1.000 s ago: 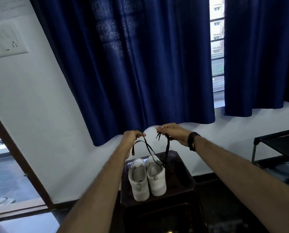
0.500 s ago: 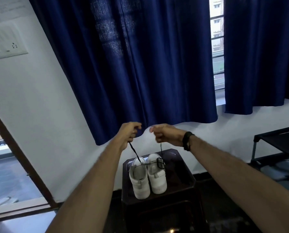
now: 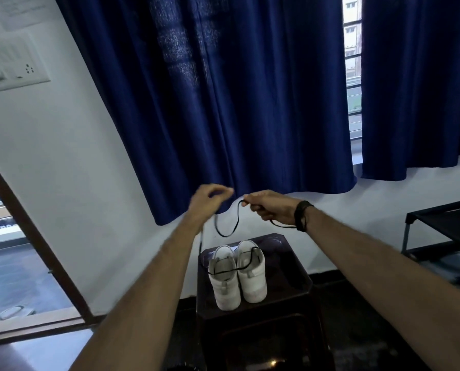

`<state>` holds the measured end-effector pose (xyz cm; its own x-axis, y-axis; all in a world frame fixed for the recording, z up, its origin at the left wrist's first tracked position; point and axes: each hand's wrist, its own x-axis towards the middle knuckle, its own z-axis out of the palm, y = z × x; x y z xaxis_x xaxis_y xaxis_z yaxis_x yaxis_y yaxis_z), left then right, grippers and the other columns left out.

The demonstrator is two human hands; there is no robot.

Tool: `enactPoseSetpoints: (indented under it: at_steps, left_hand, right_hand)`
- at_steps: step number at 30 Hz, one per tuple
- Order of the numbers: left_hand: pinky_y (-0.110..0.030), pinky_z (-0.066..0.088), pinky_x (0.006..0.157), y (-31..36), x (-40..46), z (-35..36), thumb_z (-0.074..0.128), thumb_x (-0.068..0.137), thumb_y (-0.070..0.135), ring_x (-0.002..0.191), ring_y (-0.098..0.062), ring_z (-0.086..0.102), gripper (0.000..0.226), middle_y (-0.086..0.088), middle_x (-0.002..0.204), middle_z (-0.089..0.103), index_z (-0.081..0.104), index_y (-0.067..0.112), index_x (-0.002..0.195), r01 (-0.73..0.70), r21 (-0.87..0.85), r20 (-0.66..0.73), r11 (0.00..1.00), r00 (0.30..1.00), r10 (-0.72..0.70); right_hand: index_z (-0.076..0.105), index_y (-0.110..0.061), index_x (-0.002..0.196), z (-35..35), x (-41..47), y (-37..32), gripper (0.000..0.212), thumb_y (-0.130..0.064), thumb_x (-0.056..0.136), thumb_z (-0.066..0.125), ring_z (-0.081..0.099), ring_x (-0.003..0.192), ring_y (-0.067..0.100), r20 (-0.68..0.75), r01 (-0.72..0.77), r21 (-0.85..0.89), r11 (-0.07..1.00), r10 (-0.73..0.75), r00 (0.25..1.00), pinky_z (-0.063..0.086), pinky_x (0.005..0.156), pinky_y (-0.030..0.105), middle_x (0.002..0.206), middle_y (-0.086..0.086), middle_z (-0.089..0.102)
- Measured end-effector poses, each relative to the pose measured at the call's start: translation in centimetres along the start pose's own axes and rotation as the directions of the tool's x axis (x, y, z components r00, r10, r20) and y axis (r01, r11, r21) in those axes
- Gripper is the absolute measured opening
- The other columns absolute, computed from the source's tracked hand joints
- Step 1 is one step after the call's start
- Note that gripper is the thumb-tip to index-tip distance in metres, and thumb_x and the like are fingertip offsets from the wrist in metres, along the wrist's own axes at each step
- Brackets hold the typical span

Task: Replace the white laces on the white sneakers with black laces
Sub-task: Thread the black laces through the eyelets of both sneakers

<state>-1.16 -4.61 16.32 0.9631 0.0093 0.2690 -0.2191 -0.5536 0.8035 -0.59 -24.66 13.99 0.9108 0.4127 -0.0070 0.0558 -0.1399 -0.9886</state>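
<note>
Black lace (image 3: 230, 231) sags between both hands, pinched in left fingers (image 3: 224, 192) and right fingers (image 3: 250, 202) above sneakers (image 3: 236, 274).

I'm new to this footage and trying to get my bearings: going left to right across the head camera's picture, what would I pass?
Switch panel → left hand → right hand → black wristband → window gap → black rack.
</note>
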Motion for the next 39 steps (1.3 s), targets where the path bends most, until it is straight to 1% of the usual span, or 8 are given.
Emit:
enactPoseSetpoints:
  at_steps: [3,7,14,20,27,32,36,39]
  left_hand:
    - [-0.018,0.028,0.051,0.9,-1.6,1.3,0.055,0.09,0.061,0.057,-0.005,0.042,0.042,0.008,0.078,0.068,0.07,0.025,0.106,0.171,-0.011,0.392,0.985,0.907,-0.154]
    - [-0.018,0.017,0.042,-1.1,-1.7,0.4,0.05,0.098,0.047,0.048,-0.007,0.023,0.042,0.007,0.054,0.032,0.066,0.012,0.082,0.229,-0.164,0.193,0.96,0.961,-0.197]
    - [-0.018,0.015,0.037,-3.9,-2.3,0.5,0.053,0.098,0.043,0.044,-0.007,0.024,0.036,0.003,0.058,0.042,0.068,0.012,0.087,0.345,-0.139,0.129,0.928,0.936,-0.329]
    - [-0.017,0.02,0.035,-5.1,-4.2,6.2,0.054,0.097,0.021,0.037,-0.007,0.033,0.024,-0.007,0.065,0.059,0.07,0.004,0.092,0.406,-0.081,0.254,0.91,0.892,-0.375]
    - [-0.027,0.054,0.066,-8.6,-4.2,9.9,0.065,0.069,0.026,0.077,-0.026,0.071,0.012,-0.01,0.073,0.071,0.07,0.017,0.063,0.302,0.301,0.166,0.905,0.918,-0.361]
    - [-0.029,0.049,0.083,-11.2,-2.8,10.6,0.062,0.082,0.046,0.099,-0.024,0.065,0.03,0.0,0.098,0.072,0.074,0.021,0.094,0.312,0.372,-0.123,0.874,0.95,-0.287]
    - [-0.036,0.046,0.091,-13.4,-0.9,11.8,0.06,0.078,0.049,0.102,-0.029,0.062,0.036,-0.003,0.099,0.071,0.074,0.02,0.094,0.284,0.518,-0.158,0.807,0.959,-0.237]
    - [-0.042,0.047,0.092,-14.9,0.5,13.2,0.046,0.07,0.063,0.097,-0.03,0.062,0.057,-0.007,0.093,0.071,0.07,0.013,0.083,0.278,0.562,-0.1,0.779,0.958,-0.27]
  right_hand:
    - [0.062,-0.01,0.107,1.4,0.3,-1.0,0.02,-0.021,0.101,0.046,0.028,0.053,0.004,0.05,0.064,0.008,0.998,-0.064,0.997,0.022,0.051,0.02,0.063,-0.008,0.042]
    - [0.059,-0.017,0.103,-0.7,-0.5,0.2,0.011,-0.022,0.101,0.05,0.031,0.053,0.005,-0.052,-0.008,-0.078,0.997,0.004,0.999,0.023,0.05,0.02,0.069,-0.005,0.049]
    - [0.062,-0.01,0.107,-3.5,-1.7,3.3,0.016,-0.016,0.101,0.048,0.038,0.053,0.007,-0.129,0.107,0.329,0.938,-0.067,0.989,0.032,0.044,0.016,0.075,0.0,0.053]
    - [0.054,-0.011,0.132,-3.3,-1.7,2.8,0.059,0.021,0.085,0.038,0.061,0.119,0.013,-0.035,0.191,0.53,0.826,-0.204,0.978,0.048,0.092,0.024,0.131,0.003,0.063]
    - [0.075,-0.007,0.1,-3.1,0.2,5.2,0.014,-0.005,0.087,0.07,0.073,0.088,0.013,-0.273,0.136,-0.261,0.956,-0.208,0.939,0.057,0.089,0.037,0.089,0.005,0.076]
    - [0.079,-0.02,0.081,-3.4,3.0,7.2,0.019,-0.033,0.089,0.067,0.064,0.084,0.009,-0.286,0.012,-0.527,0.85,-0.191,0.939,0.042,0.07,0.015,0.079,-0.006,0.069]
    - [0.075,-0.013,0.082,-3.5,5.9,9.1,0.027,-0.019,0.095,0.052,0.063,0.09,0.021,-0.254,-0.083,-0.466,0.881,-0.043,0.966,0.047,0.078,0.024,0.092,0.005,0.07]
    - [0.069,-0.002,0.099,-2.9,7.7,10.5,0.024,-0.004,0.096,0.045,0.062,0.069,0.018,-0.18,-0.177,-0.381,0.907,0.115,0.977,0.048,0.06,0.018,0.09,0.012,0.068]
